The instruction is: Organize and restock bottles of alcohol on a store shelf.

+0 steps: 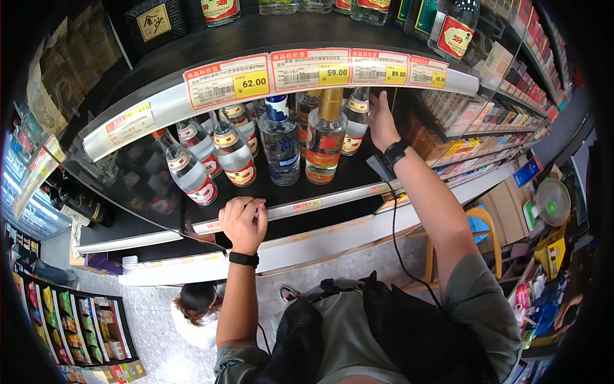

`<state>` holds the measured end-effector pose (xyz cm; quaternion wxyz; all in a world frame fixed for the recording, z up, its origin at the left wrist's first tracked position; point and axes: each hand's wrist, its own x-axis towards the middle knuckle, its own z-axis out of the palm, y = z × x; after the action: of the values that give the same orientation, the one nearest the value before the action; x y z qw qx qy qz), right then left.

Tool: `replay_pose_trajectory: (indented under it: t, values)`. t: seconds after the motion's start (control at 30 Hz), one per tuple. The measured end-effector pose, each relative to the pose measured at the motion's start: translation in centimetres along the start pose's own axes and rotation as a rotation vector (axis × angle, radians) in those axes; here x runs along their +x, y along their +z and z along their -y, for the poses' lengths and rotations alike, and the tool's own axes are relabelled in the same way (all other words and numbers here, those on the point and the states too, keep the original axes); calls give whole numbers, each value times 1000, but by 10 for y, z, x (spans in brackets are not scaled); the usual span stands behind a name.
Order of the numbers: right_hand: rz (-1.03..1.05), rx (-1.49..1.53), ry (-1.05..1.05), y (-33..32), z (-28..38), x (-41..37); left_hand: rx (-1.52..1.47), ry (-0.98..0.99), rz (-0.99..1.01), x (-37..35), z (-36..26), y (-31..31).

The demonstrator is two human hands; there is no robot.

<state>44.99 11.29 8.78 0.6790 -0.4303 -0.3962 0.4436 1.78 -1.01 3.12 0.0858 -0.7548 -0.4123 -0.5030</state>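
My left hand [243, 221] rests on the front edge of the shelf [288, 210], fingers curled over it, below the clear bottles with red and white labels [238, 163]. My right hand [382, 125] reaches in at the right end of the bottle row, fingers stretched upward, beside a clear bottle with a red label [355, 121]. Whether it touches that bottle I cannot tell. Between my hands stand a clear bottle with blue print [280, 150] and a gold-capped bottle with red print [324, 144]. All these bottles are upright.
Price tags [310, 69] line the upper shelf edge above the bottles. Cigarette packs [460, 115] fill the racks at the right. A black cable hangs from my right wrist. Below left is a person in white [195, 317]; a wooden chair [489, 237] stands lower right.
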Motion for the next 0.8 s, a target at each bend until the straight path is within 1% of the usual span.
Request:
replay_pose_trajectory:
  t: [0.07, 0.13, 0.17, 0.2, 0.27, 0.3, 0.4, 0.53, 0.6, 0.67, 0.7, 0.8]
  values:
    - [-42, 0, -19, 30, 12, -17, -10, 4, 2, 1, 0, 0]
    - [-28, 178, 79, 44, 15, -24, -4, 4, -4, 1, 0, 1]
    - [-88, 240, 98, 47, 14, -21, -8, 8, -4, 1, 0, 1]
    - [-92, 240, 93, 48, 13, -20, -5, 9, -6, 1, 0, 1]
    - [-75, 282, 107, 47, 12, -19, -9, 14, -6, 0, 1, 2]
    - [-41, 308, 77, 49, 12, -19, 10, 9, -2, -1, 2, 3]
    - [-31, 270, 89, 49, 12, -20, 31, 19, -3, -3, 3, 6]
    - [-16, 283, 52, 49, 4, -17, 41, 24, 13, -4, 4, 5]
    - [-3, 269, 10, 53, 3, -17, 33, -18, 28, -4, 2, 5]
    - [-4, 309, 21, 53, -3, -13, 11, -10, 26, -4, 1, 5]
    - [37, 303, -7, 46, -15, -3, 13, -6, 29, -5, 1, 4]
    - [9, 340, 5, 61, -5, -12, 14, 19, 41, -6, 4, 6]
